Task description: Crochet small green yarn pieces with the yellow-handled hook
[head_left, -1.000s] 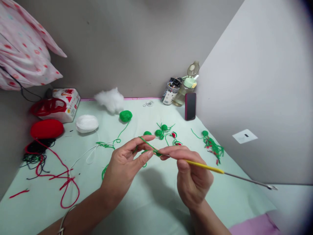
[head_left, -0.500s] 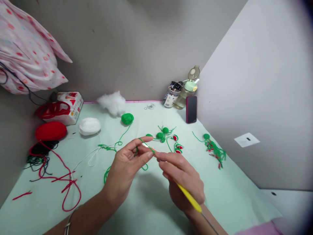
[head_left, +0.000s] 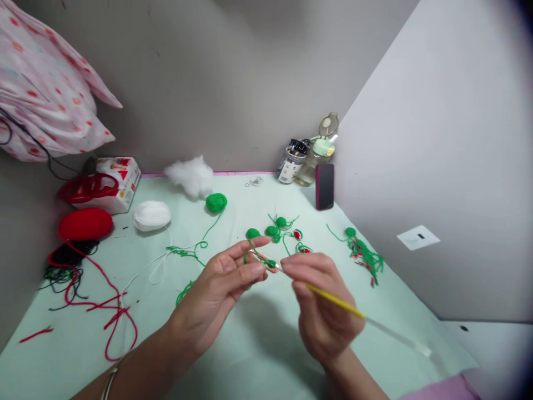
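Note:
My left hand [head_left: 220,289] pinches a tiny green and red crochet piece [head_left: 266,262] between thumb and fingers, with green yarn [head_left: 187,253] trailing off it across the table. My right hand [head_left: 322,305] grips a yellow-handled crochet hook [head_left: 333,297], its metal tip meeting the piece and its long rear end pointing down to the right. Both hands hover over the pale green table cover [head_left: 258,344].
A green yarn ball [head_left: 216,202], white yarn [head_left: 151,215], red yarn [head_left: 85,224] and white stuffing [head_left: 191,175] lie at the back. Small finished green pieces [head_left: 272,230] and a scrap pile [head_left: 362,253] sit beyond my hands. A phone [head_left: 324,186], jar [head_left: 291,161] and bottle [head_left: 317,153] stand in the corner.
My right hand turned the hook: its rear end swung from pointing right, down toward my wrist, then back out to the lower right. The left hand's fingers opened slightly around the piece.

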A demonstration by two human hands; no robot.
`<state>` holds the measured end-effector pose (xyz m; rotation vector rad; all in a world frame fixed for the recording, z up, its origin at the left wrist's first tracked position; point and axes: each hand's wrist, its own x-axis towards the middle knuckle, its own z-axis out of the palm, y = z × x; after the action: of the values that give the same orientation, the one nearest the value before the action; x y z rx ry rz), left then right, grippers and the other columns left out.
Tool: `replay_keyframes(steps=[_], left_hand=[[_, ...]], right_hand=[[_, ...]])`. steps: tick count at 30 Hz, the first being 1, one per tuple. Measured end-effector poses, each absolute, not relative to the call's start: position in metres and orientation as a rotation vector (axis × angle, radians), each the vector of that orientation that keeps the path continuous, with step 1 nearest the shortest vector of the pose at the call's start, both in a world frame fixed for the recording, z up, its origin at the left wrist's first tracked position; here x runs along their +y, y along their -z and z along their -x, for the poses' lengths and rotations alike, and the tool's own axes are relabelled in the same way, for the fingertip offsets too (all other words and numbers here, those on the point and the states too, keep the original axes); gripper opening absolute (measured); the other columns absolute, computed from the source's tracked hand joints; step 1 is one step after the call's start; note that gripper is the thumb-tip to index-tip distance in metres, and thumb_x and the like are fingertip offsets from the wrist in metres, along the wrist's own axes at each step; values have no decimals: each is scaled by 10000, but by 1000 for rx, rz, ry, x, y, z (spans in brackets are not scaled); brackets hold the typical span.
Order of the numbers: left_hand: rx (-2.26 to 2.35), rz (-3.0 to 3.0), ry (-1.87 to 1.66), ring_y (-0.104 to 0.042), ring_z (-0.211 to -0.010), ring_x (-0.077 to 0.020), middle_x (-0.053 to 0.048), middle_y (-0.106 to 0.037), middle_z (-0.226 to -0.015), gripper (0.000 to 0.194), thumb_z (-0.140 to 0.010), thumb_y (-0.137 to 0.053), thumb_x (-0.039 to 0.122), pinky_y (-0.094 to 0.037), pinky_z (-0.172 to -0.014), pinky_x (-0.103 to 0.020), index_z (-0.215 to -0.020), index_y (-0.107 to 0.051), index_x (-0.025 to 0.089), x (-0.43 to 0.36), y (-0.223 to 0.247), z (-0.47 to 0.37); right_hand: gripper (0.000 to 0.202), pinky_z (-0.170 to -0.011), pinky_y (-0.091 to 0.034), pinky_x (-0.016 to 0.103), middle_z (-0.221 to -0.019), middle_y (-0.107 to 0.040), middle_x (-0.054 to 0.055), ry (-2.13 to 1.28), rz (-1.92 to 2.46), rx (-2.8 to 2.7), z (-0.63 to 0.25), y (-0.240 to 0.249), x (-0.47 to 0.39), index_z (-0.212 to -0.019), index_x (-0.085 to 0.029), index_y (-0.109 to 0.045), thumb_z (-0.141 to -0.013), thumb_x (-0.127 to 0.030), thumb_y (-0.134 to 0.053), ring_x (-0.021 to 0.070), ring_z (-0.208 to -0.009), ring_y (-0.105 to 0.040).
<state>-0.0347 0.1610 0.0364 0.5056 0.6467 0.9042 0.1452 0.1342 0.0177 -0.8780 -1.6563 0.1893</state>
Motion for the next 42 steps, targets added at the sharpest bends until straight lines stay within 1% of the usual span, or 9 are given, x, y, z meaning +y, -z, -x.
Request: replay_keyframes(steps=[3,6,14,20,25,30,32,37,42], left_hand=[[708,-550,-980,-579,-848,-134,21,-635,-825,391,-789,-917,261,-461,-897,-258,-1170,-826,249,163,-37,36],[767,-610,-1032,-561,-870,-149,20,-632,-826,351,-811,-900,293,-439,-907,-270,-1155,-833,279,162,-37,35],[798,-696,-1073,-572,-867,-162,16,-653,-824,284,-829,-882,320,-440,-913,-306,-1111,-848,312,158,-34,32],[757,-776,-1013,-571,-866,-144,26,-635,-859,297,-853,-872,304,-462,-899,-284,-1145,-834,344,153,-27,28],[780,-777,-1016,-615,-955,-172,7,-708,-922,263,-864,-870,334,-455,-952,-302,-1125,-842,322,157,-30,30],[755,-633,-1010,-632,-944,-170,15,-728,-886,386,-814,-920,337,-441,-973,-315,-1187,-823,322,156,-29,25],[720,-565,-972,-639,-945,-167,18,-720,-851,389,-807,-925,334,-433,-992,-313,-1182,-825,307,157,-29,25],[708,-562,-970,-635,-959,-167,8,-736,-848,274,-831,-897,316,-412,-1009,-301,-1098,-854,275,162,-33,30],[775,-650,-996,-615,-969,-187,3,-734,-850,206,-852,-870,339,-405,-999,-322,-1053,-863,295,160,-33,31]], right_hand=[[232,-714,-575,331,-880,-743,31,-566,837,-1421,-145,-22,139,-1109,-257,-786,-1058,-177,-575,175,-793,-679],[186,-708,-546,320,-858,-724,18,-800,797,-1295,-144,-22,143,-1070,-265,-791,-1063,-257,-605,158,-767,-656],[180,-652,-547,277,-817,-718,9,-908,783,-1192,-140,-20,142,-1019,-260,-806,-1053,-298,-633,135,-713,-657],[212,-832,-602,344,-998,-792,51,-556,882,-1500,-136,-25,140,-1071,-272,-814,-1030,-171,-632,197,-978,-713],[258,-767,-635,348,-929,-784,38,-504,860,-1527,-136,-26,142,-1094,-278,-795,-1028,-123,-600,199,-890,-743],[375,-789,-637,345,-1127,-756,85,-31,976,-1806,-136,-16,133,-1199,-283,-793,-963,-26,-654,218,-998,-747],[389,-794,-641,357,-1135,-755,91,9,963,-1819,-137,-15,132,-1220,-287,-784,-962,-27,-652,228,-1015,-743],[239,-696,-609,346,-897,-752,46,-478,886,-1432,-146,-21,143,-1082,-255,-789,-1023,-133,-593,190,-787,-696],[191,-599,-574,302,-818,-703,36,-843,807,-1217,-150,-23,153,-949,-223,-794,-1027,-277,-628,150,-649,-645]])
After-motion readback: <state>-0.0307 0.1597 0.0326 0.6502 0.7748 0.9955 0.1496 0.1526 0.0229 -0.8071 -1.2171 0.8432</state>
